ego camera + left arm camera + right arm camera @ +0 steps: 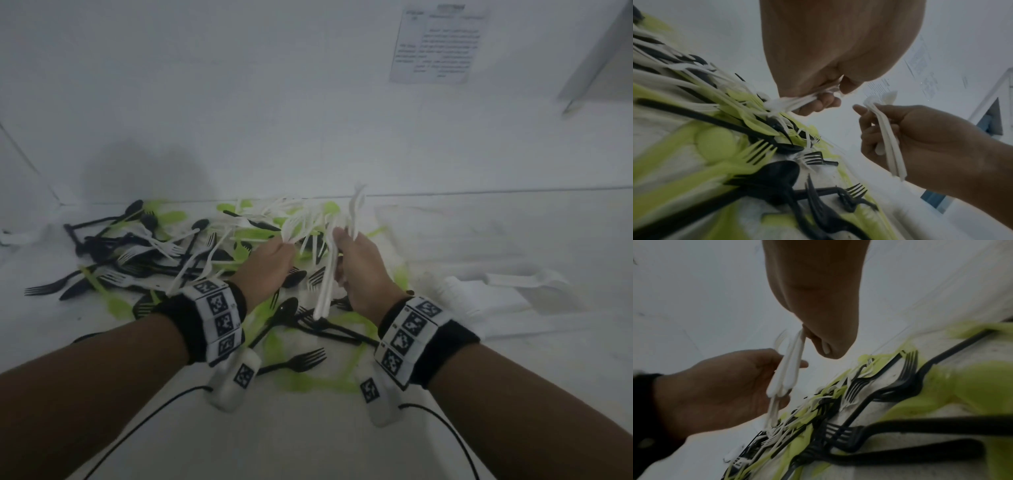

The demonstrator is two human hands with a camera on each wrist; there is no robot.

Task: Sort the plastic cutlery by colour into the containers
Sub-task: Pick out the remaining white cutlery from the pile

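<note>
Head view: both hands, left (270,260) and right (359,263), clutching thin white plastic cutlery (329,267); light, slippery, best pinched mid-handle.

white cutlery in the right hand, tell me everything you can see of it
The white cutlery bundle is a few slim, smooth plastic pieces held together lengthwise in the right hand, fingers curled round the middle. It stands steeply above the mixed pile, blunt handle ends pointing down toward the person, utensil heads up past the fingers. Motion blur hides which types they are. The left hand grips separate white pieces beside it.
</note>
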